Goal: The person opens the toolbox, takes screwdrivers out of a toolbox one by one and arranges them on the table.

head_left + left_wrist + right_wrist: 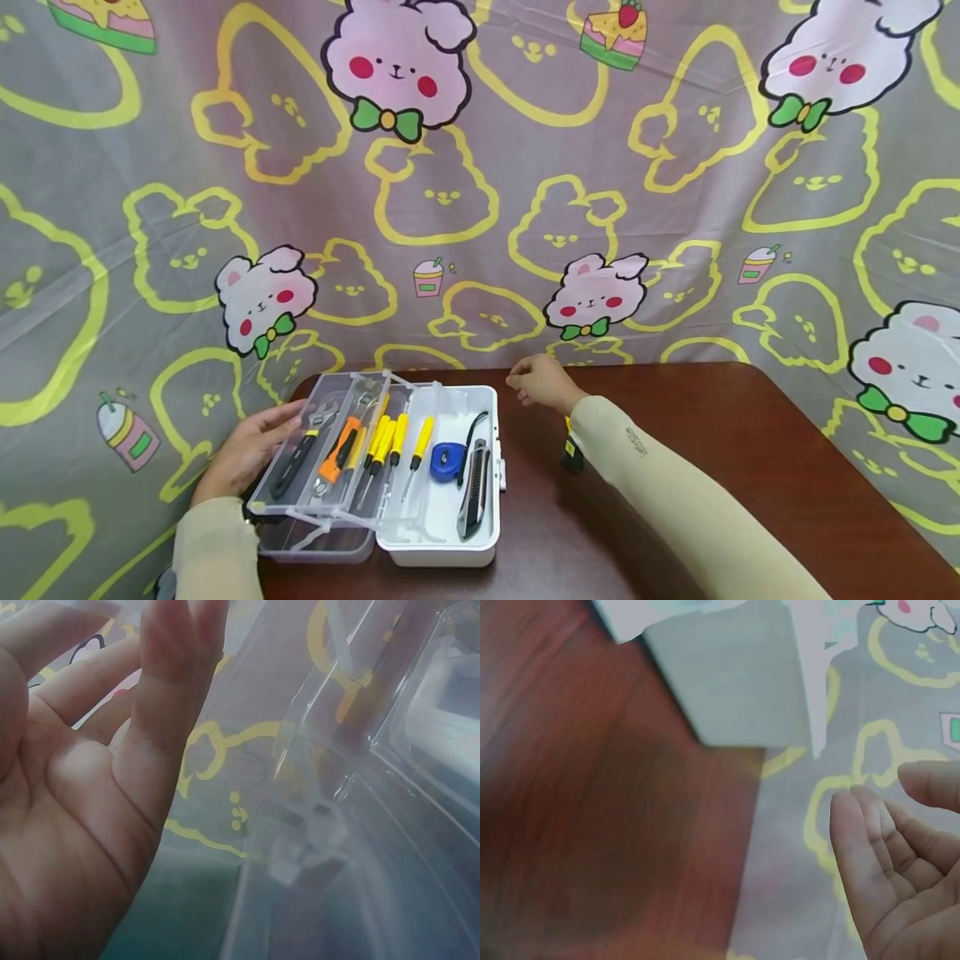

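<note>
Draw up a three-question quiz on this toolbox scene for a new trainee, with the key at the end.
1. Multiple choice: What color is the tape measure near the utility knife in the white box?
A) red
B) blue
C) orange
2. True or false: The right hand is empty.
3. Fill in the blank: The ____ is at the edge of the clear tray.

Key:
1. B
2. True
3. left hand
</note>
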`<state>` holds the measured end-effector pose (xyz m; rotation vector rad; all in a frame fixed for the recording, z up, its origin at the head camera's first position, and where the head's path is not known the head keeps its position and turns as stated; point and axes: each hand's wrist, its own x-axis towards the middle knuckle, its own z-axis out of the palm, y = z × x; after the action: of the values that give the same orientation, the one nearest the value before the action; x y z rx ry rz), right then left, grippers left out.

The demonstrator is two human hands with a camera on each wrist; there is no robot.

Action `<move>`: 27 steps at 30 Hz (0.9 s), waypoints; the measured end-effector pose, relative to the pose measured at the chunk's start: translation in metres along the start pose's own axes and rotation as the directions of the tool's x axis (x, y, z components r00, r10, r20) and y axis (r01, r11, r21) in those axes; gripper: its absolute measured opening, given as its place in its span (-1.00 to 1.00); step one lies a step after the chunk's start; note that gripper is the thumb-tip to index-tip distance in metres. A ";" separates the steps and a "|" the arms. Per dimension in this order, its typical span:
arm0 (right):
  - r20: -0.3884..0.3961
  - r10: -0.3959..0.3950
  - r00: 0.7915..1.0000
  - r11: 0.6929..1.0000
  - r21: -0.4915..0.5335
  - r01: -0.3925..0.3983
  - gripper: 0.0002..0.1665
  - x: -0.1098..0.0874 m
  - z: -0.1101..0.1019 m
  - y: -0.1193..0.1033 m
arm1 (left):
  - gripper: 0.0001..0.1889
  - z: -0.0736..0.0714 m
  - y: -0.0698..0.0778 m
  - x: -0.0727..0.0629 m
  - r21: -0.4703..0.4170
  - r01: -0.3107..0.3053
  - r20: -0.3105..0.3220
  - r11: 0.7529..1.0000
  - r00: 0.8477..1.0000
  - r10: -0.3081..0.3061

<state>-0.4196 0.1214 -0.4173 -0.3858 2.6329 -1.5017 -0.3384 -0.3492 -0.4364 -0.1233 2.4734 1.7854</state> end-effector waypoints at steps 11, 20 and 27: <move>0.094 -0.088 0.992 0.996 -0.010 0.090 -0.74 0.012 0.023 -0.041 | -0.21 -0.001 -0.005 -0.001 0.004 -0.011 -0.020 1.000 1.000 0.011; 0.140 -0.132 0.981 0.991 0.041 0.127 -0.68 0.014 0.047 -0.065 | -0.21 0.000 -0.004 0.000 -0.015 -0.040 -0.020 0.999 0.999 0.040; 0.139 -0.138 0.981 0.990 -0.003 0.140 -0.67 0.010 0.071 -0.081 | -0.22 0.000 -0.002 0.000 -0.023 -0.030 -0.010 0.999 1.000 0.030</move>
<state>-0.4011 0.0200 -0.3835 -0.6627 2.5553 -1.4391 -0.3377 -0.3496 -0.4388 -0.0970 2.4743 1.8302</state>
